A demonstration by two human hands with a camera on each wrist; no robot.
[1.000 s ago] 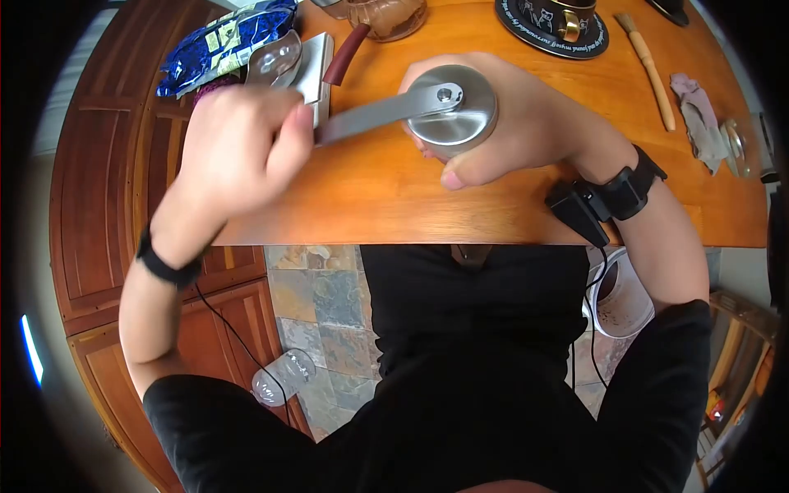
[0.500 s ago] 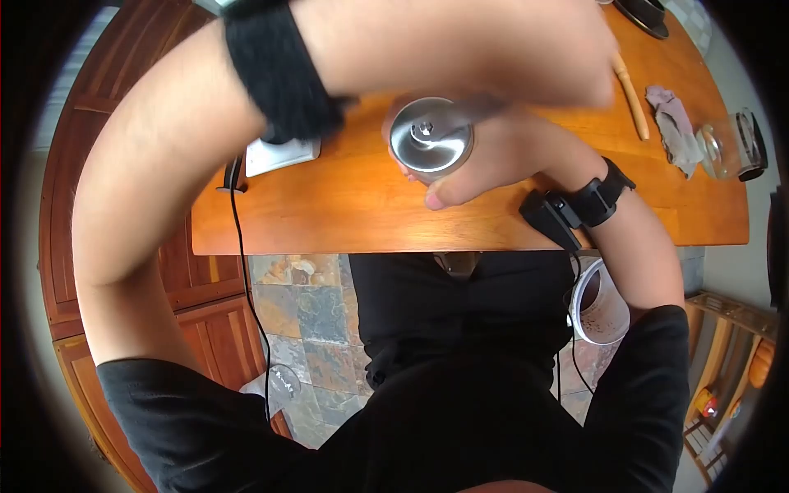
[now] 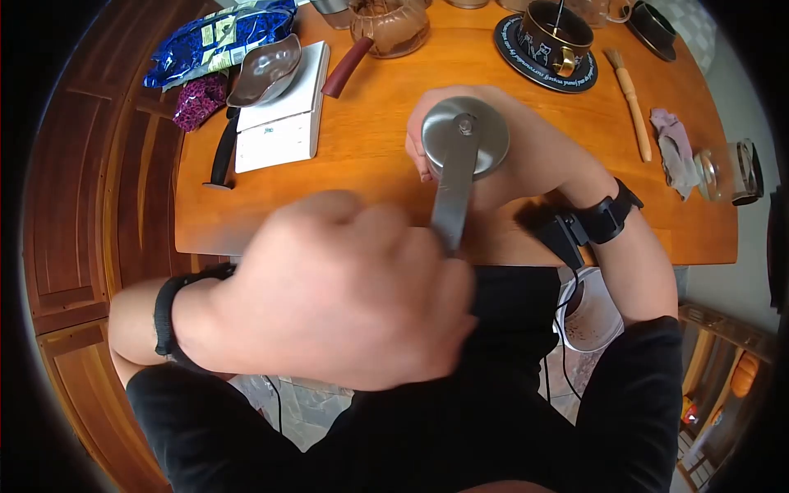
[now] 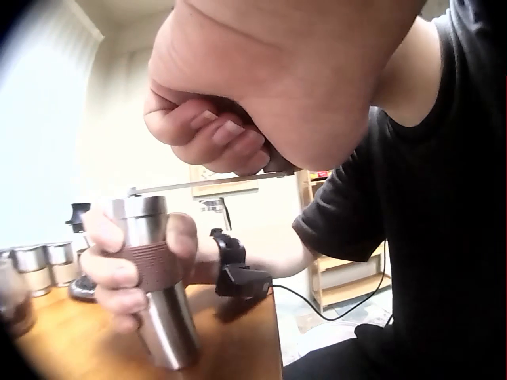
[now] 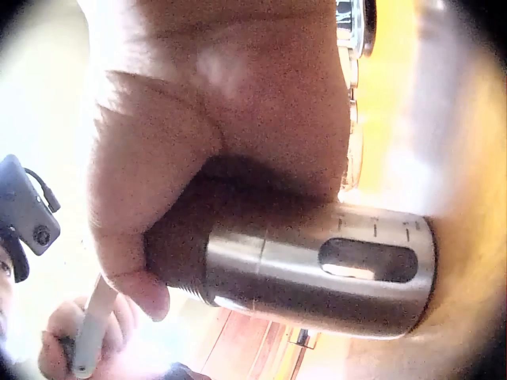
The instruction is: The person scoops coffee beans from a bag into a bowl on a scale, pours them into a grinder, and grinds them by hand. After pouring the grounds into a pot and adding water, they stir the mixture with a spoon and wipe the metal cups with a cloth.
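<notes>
A steel hand grinder (image 4: 170, 317) with a brown ribbed band stands on the wooden table, slightly tilted in the left wrist view. My right hand (image 5: 214, 103) wraps its fingers and thumb round the band. From the round lid (image 3: 486, 140) a flat crank arm (image 3: 454, 193) points toward my body. My left hand (image 3: 345, 296), blurred in the head view, is curled round the crank's outer end; the knob is mostly hidden inside the fingers (image 4: 214, 138). A small slot window (image 5: 371, 260) shows on the grinder's lower body.
At the back left lie a blue bag (image 3: 222, 41), a brown scoop dish (image 3: 267, 72) and a white scale (image 3: 279, 131), with a black-handled tool (image 3: 223, 152) beside them. Further right are a glass pot (image 3: 394, 29), cup on saucer (image 3: 559, 41), brush (image 3: 631, 103) and cloth (image 3: 675, 148).
My left hand has swung round with the crank, from the left, across the far side, to the near side by my body. My right hand keeps its grip on the grinder.
</notes>
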